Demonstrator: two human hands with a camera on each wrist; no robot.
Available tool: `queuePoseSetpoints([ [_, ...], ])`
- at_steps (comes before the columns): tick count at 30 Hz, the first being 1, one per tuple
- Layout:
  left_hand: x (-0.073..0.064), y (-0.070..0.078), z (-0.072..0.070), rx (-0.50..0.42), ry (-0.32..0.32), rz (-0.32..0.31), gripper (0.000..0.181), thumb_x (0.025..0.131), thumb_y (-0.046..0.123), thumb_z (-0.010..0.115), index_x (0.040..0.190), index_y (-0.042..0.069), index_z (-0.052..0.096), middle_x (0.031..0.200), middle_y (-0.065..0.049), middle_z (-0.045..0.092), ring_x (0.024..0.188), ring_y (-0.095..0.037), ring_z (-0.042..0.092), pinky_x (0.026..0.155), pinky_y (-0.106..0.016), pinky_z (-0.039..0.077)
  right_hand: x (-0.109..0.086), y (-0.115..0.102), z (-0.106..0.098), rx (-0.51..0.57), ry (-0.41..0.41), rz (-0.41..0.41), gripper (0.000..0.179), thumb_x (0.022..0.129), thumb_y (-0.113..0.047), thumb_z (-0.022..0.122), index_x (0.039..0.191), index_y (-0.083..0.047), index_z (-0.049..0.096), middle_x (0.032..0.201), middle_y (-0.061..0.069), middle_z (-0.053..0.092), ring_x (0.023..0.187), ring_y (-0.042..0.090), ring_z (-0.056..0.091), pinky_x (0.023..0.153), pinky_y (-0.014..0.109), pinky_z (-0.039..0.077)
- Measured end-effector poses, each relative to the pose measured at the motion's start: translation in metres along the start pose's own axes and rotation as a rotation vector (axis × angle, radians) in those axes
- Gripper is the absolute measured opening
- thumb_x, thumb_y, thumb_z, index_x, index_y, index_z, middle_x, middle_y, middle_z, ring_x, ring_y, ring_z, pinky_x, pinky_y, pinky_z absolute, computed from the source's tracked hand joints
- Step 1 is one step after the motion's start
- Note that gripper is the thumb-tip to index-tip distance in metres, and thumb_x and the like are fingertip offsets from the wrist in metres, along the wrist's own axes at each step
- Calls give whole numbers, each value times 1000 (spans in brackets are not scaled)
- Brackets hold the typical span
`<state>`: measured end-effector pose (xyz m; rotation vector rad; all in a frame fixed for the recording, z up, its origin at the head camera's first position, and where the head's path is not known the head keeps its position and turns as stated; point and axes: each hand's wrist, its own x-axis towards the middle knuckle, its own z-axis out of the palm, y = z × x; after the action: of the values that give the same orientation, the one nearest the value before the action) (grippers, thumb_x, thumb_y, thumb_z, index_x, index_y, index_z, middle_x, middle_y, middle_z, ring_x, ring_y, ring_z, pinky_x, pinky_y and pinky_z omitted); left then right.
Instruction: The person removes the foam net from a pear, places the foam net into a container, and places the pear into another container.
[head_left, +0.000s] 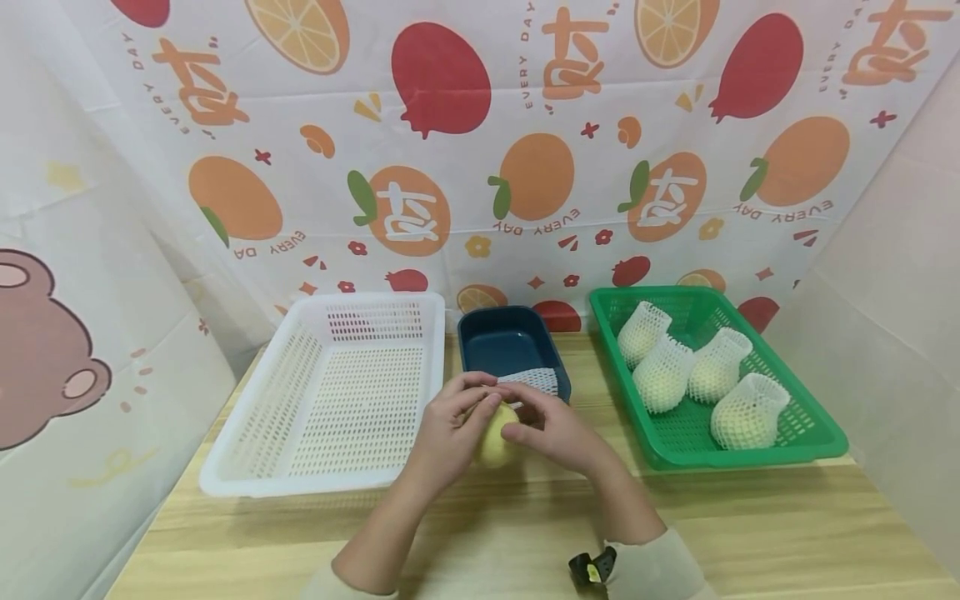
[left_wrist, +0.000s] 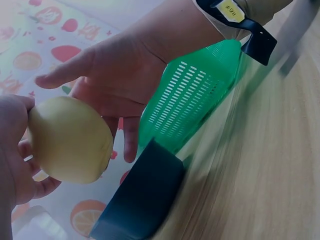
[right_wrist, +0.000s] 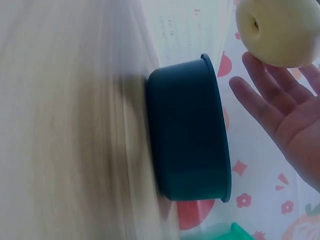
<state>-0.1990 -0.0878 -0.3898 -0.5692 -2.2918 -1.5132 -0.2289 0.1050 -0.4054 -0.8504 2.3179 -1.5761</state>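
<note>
A pale yellow round fruit with a dimple at one end is held up above the table's front part. My left hand grips it, thumb and fingers around its side, as the left wrist view shows of the bare fruit. Close on its other side is my right hand, fingers extended; in the right wrist view its fingertips are right at the fruit's underside. A white foam net lies at the near end of the dark blue bin, just behind the hands and partly hidden by them.
To the left stands a white perforated basket. A green basket on the right holds several yellowish fruits in white foam nets. A fruit-print cloth hangs behind the wooden table.
</note>
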Motion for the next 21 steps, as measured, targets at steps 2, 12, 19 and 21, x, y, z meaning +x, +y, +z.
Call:
queuePoseSetpoints([
  [2, 0, -1, 0, 12, 5, 0, 24, 99, 30, 60, 104, 14, 77, 122, 0, 62, 117, -17, 57, 97, -41, 52, 1, 0, 3, 36, -36, 8, 65, 88, -50, 69, 145, -31, 43, 139, -5, 53, 108, 18, 62, 88, 33, 56],
  [12, 2, -4, 0, -5, 9, -6, 21, 98, 30, 61, 108, 17, 75, 127, -2, 60, 122, -21, 56, 98, -45, 52, 3, 0, 11, 65, -34, -17, 75, 84, -29, 79, 147, -28, 40, 138, -3, 53, 109, 18, 60, 90, 34, 55],
  [19, 2, -6, 1, -16, -24, -67, 35, 97, 33, 63, 131, 24, 63, 136, 4, 56, 127, -20, 53, 101, -52, 48, 2, 3, 7, 27, 32, -20, 71, 83, -31, 80, 144, -28, 46, 139, -4, 53, 110, 19, 60, 90, 36, 56],
  [21, 1, -6, 2, -21, -34, -91, 39, 96, 34, 63, 135, 25, 59, 139, 3, 54, 128, -20, 52, 100, -53, 48, 2, 2, 6, 34, 61, -17, 71, 83, -32, 80, 145, -29, 46, 141, -4, 51, 111, 20, 59, 90, 35, 56],
])
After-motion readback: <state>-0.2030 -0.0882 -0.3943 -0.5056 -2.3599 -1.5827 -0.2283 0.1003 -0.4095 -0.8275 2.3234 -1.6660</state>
